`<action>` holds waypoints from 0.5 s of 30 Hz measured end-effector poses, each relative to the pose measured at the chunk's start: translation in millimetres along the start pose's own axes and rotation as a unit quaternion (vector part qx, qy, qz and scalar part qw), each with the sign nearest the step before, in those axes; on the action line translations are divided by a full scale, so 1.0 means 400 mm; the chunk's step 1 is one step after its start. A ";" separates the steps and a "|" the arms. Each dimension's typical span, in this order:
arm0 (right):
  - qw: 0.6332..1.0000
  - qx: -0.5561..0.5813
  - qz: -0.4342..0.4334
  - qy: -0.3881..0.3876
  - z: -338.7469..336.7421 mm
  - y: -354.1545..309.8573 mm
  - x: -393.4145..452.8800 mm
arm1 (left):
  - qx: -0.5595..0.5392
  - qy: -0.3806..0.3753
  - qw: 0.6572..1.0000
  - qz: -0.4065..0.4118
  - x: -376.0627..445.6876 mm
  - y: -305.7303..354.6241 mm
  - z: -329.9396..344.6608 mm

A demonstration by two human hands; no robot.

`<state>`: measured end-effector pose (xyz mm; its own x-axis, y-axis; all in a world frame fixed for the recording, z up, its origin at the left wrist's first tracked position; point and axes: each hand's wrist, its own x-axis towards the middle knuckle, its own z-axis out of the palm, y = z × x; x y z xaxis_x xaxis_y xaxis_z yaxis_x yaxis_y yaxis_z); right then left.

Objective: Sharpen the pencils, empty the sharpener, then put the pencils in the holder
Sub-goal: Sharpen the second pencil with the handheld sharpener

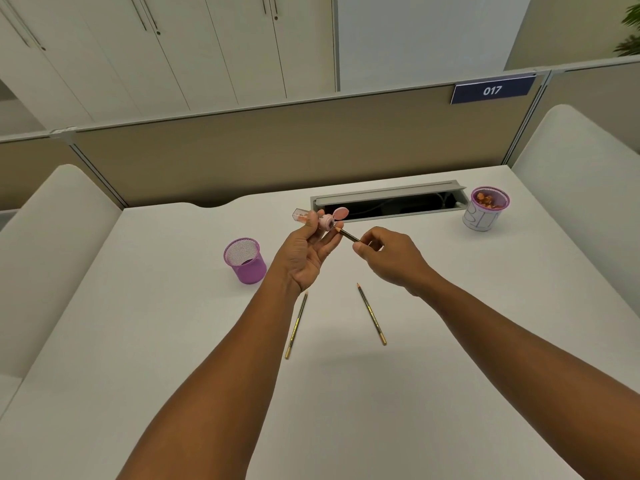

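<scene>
My left hand [306, 249] holds a pink sharpener [327, 220] with a clear shavings chamber, its round lid flipped open, above the white desk [173, 341]. My right hand [391, 256] pinches a dark pencil [348, 234] whose tip sits just at the sharpener's hole. Two more black-and-yellow pencils lie on the desk: one [296, 327] under my left wrist, one [372, 315] right of it. An empty purple mesh holder [246, 261] stands left of my left hand.
A purple cup [485, 211] wrapped in white paper, holding pencil shavings, stands at the back right. A grey cable tray [388, 199] lies open in the desk behind my hands. A beige partition runs along the desk's far edge.
</scene>
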<state>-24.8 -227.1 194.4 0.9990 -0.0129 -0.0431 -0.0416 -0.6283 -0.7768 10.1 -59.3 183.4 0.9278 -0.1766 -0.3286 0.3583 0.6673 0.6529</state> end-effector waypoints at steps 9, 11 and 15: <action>0.994 -0.085 -0.055 0.045 -0.003 -0.011 0.002 | 0.043 0.022 0.999 -0.011 0.011 -0.012 -0.004; 0.994 -0.083 -0.060 0.046 -0.002 -0.012 0.002 | 0.046 0.021 0.999 -0.010 0.014 -0.010 -0.003; 0.975 -0.168 -0.110 0.093 -0.006 -0.024 -0.003 | 0.064 0.027 0.998 -0.005 0.017 -0.014 0.004</action>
<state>-25.6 -222.8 203.3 0.9701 0.0292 0.2408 0.1505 -0.8510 -0.5032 14.6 -65.4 178.3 0.9186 -0.1404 -0.3695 0.3804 0.5676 0.7301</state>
